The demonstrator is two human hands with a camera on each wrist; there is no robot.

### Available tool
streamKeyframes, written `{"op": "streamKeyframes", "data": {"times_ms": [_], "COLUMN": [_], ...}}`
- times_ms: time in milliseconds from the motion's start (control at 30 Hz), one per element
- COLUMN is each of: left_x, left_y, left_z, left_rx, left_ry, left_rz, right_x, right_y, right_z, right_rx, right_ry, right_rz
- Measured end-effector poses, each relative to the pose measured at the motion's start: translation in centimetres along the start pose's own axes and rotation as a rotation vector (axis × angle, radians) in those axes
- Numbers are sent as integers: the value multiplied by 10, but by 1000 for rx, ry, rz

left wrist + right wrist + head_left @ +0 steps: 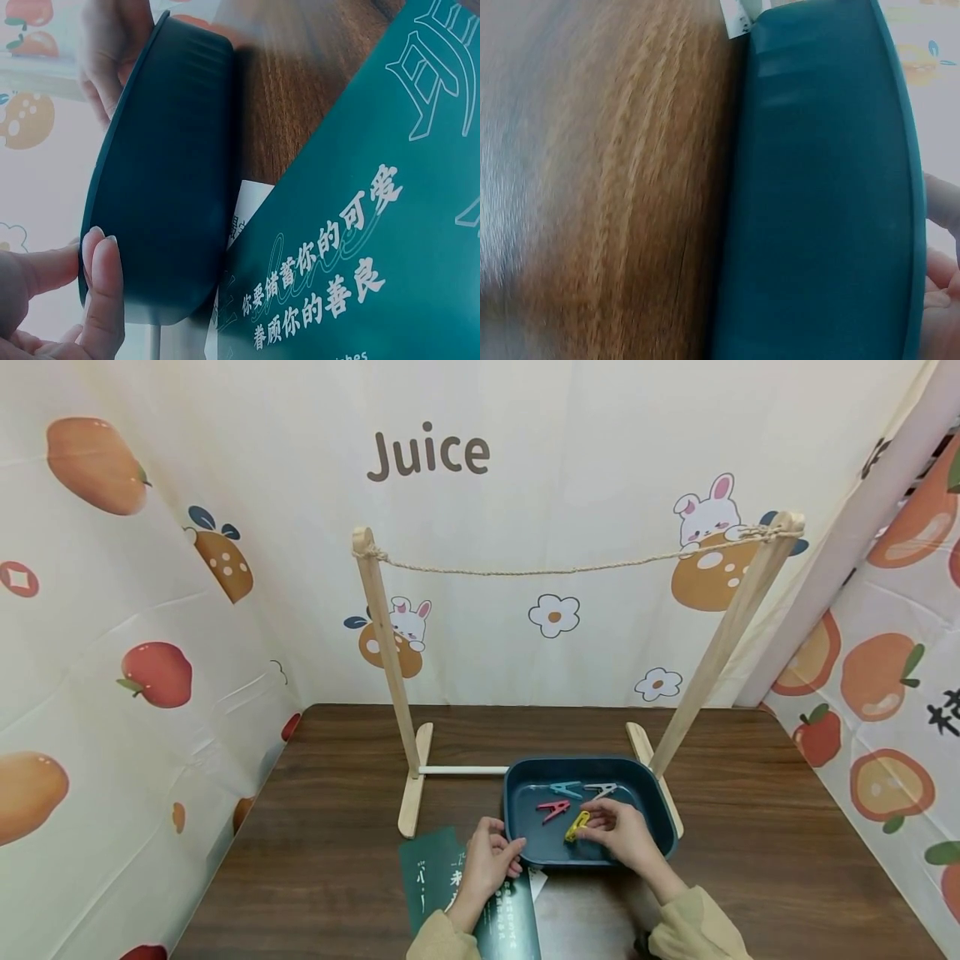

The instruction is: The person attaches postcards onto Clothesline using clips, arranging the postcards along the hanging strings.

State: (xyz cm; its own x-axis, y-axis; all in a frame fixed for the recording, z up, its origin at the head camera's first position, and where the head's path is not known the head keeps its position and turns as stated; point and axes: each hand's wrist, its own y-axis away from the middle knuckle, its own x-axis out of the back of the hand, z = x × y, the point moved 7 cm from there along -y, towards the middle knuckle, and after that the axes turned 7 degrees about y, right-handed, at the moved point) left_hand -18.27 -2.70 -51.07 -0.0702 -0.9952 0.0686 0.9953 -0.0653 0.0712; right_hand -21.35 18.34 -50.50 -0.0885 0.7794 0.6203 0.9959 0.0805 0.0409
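Observation:
A dark blue tray (570, 862) stands on the table and holds several small clothespins. Between the thumb and fingers of my right hand (621, 833) is a yellow clothespin (577, 827), pinched low over the tray floor. Lying in the tray are a pink clothespin (553, 810), a blue clothespin (566, 790) and a whitish clothespin (601, 790). My left hand (486, 865) holds the tray's rim at the front left corner; the left wrist view shows fingertips (105, 255) against the outer wall. In the right wrist view the tray wall hides most of the right hand (941, 292).
Behind the tray rises a wooden frame (390, 668) with a rope (517, 573) strung between its posts and a white rod (461, 770) low down. Green printed booklets (510, 918) lie under and beside my left forearm. Printed cloth walls (480, 652) border the brown table (330, 827).

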Motion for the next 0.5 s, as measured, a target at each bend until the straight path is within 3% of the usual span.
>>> {"op": "streamKeyframes", "data": {"times_ms": [233, 500], "left_x": [7, 29], "left_y": [2, 10], "left_z": [-3, 7], "left_rx": [4, -110], "left_ry": [-44, -247], "left_rz": [39, 120], "right_x": [4, 6], "right_y": [6, 11], "right_z": [-2, -3], "right_rx": [-49, -54], "right_ry": [-52, -91], "right_rz": [55, 78]}}
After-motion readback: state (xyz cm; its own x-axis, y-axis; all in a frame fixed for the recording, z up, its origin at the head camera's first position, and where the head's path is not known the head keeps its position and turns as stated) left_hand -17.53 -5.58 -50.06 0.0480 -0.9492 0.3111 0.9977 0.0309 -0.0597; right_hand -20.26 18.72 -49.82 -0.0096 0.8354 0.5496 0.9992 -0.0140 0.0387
